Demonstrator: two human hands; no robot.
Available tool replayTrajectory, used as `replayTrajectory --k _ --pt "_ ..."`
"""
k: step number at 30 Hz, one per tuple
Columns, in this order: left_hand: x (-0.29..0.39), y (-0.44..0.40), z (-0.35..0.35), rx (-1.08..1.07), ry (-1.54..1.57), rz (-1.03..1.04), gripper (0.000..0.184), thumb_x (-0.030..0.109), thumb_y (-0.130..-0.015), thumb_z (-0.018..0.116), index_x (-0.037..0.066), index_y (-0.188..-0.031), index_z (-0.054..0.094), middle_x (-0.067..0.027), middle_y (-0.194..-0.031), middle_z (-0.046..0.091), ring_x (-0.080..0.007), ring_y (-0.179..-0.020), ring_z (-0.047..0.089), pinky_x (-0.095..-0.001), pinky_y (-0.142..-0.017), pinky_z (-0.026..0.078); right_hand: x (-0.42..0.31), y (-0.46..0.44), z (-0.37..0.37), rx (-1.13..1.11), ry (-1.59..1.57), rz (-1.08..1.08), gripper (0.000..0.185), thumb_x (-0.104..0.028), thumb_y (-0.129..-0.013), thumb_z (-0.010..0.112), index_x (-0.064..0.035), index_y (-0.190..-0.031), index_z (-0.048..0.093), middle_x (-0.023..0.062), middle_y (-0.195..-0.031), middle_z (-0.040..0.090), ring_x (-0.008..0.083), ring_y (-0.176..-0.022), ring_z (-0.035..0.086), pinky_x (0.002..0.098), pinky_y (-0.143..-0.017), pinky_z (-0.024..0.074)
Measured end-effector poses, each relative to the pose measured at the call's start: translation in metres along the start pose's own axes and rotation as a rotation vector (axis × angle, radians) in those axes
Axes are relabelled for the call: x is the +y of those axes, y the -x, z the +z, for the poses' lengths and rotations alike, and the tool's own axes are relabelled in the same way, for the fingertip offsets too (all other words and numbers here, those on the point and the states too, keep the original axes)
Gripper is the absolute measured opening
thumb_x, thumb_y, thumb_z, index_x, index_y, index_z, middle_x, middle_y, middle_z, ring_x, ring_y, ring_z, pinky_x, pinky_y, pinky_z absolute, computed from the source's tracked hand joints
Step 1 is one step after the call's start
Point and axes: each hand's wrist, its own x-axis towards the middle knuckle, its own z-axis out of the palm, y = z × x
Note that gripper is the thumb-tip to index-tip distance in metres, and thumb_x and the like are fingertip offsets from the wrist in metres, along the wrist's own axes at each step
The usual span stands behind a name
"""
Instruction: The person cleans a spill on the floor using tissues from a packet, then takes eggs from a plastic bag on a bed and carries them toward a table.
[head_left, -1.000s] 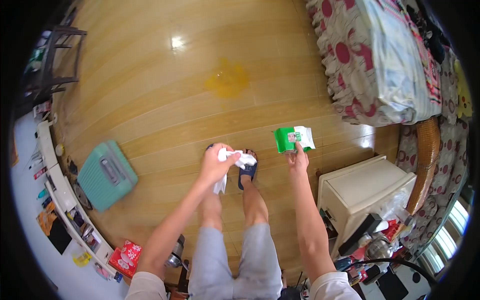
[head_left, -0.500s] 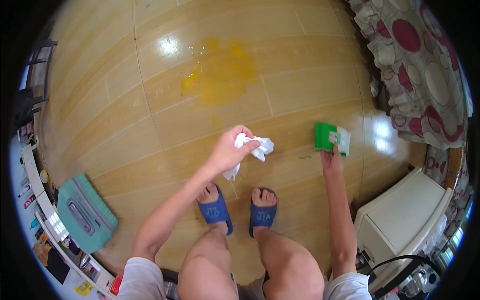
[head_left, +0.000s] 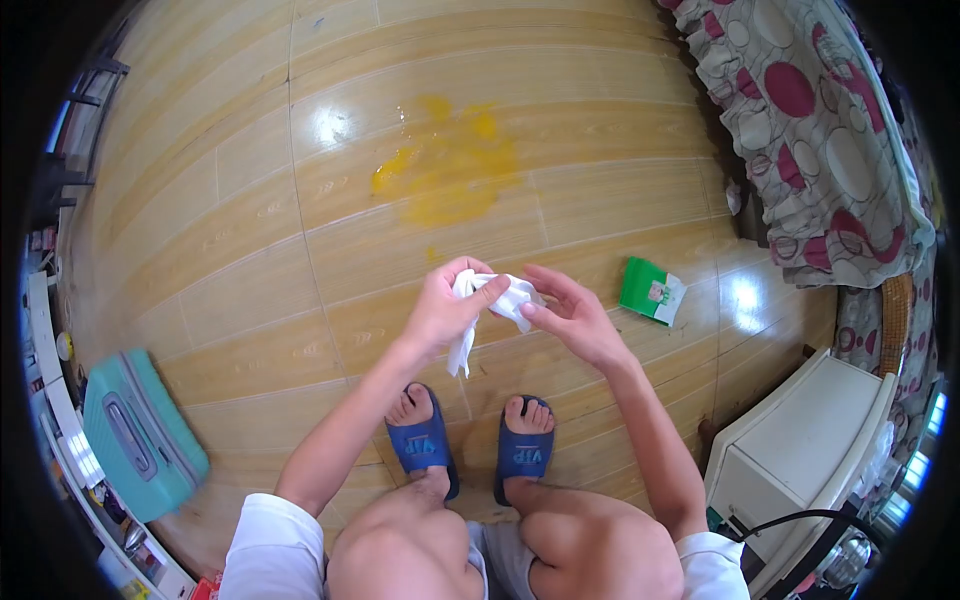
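Observation:
Crumpled white tissue point(head_left: 508, 298) is pinched in my left hand point(head_left: 447, 307), with a loose end hanging below the fingers. From the other side my right hand point(head_left: 577, 318) meets the tissue, thumb and fingers closed around its right edge. A green and white tissue pack point(head_left: 651, 291) lies on the floor to the right of my right hand. Ahead of both hands, a wet yellow spill point(head_left: 450, 165) spreads in a patch on the floor.
My feet in blue slippers point(head_left: 421, 441) are on the wood-look floor point(head_left: 250, 340) beneath my hands. A teal suitcase point(head_left: 143, 435) stands at left. At right are a white cabinet point(head_left: 790, 440) and a dotted curtain-like cloth point(head_left: 790, 120).
My right hand has let go of the green pack, leaving it on the floor. It has moved left to the tissue that my left hand holds.

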Motion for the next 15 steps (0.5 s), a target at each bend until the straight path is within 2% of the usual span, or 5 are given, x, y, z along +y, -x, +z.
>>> replayTrajectory --k 2,3,10,12,15 --pt "0.011 0.007 -0.007 0.032 0.049 -0.003 0.022 0.024 -0.088 0.074 0.007 -0.094 0.062 0.0025 -0.078 0.064 -0.0038 -0.066 0.053 -0.02 -0.055 0.04 -0.019 -0.009 0.002 -0.194 0.29 -0.062 0.039 -0.019 -0.087 0.071 0.0005 -0.12 0.062 0.0103 -0.116 0.066 0.0165 -0.107 0.06 0.0323 -0.093 0.0469" --pt "0.006 0.008 -0.012 0.024 0.083 0.024 0.023 0.022 -0.085 0.076 0.006 -0.096 0.063 0.0022 -0.079 0.064 -0.0038 -0.067 0.053 -0.0203 -0.056 0.041 -0.015 -0.011 0.005 -0.137 0.321 -0.128 0.028 -0.017 -0.088 0.071 0.0018 -0.107 0.067 0.0076 -0.098 0.071 0.0141 -0.095 0.063 0.03 -0.088 0.0482" --pt "-0.024 0.026 -0.029 0.038 -0.138 0.029 0.03 0.016 -0.081 0.079 0.003 -0.104 0.066 -0.0021 -0.089 0.068 -0.0066 -0.076 0.06 -0.0229 -0.066 0.049 -0.006 -0.013 0.005 -0.047 0.405 -0.197 0.021 -0.015 -0.089 0.069 0.0017 -0.102 0.067 0.0058 -0.09 0.069 0.0108 -0.085 0.06 0.0275 -0.077 0.0482" --pt "-0.022 0.024 -0.034 0.082 -0.257 0.12 0.031 0.011 -0.079 0.078 0.003 -0.107 0.066 -0.0032 -0.091 0.069 -0.0087 -0.079 0.062 -0.0246 -0.07 0.051 -0.013 -0.016 0.007 -0.033 0.398 -0.174 0.021 -0.016 -0.089 0.068 0.0021 -0.101 0.066 0.006 -0.088 0.069 0.0107 -0.081 0.06 0.0283 -0.074 0.0485" --pt "-0.024 0.024 -0.04 0.1 -0.408 0.141 0.025 0.01 -0.08 0.075 0.002 -0.103 0.068 -0.0038 -0.092 0.069 -0.0096 -0.08 0.062 -0.0258 -0.072 0.05 -0.013 -0.017 0.011 -0.026 0.446 -0.238 0.022 -0.018 -0.089 0.068 0.0012 -0.1 0.067 0.0082 -0.085 0.068 0.0115 -0.078 0.06 0.0285 -0.071 0.0489"
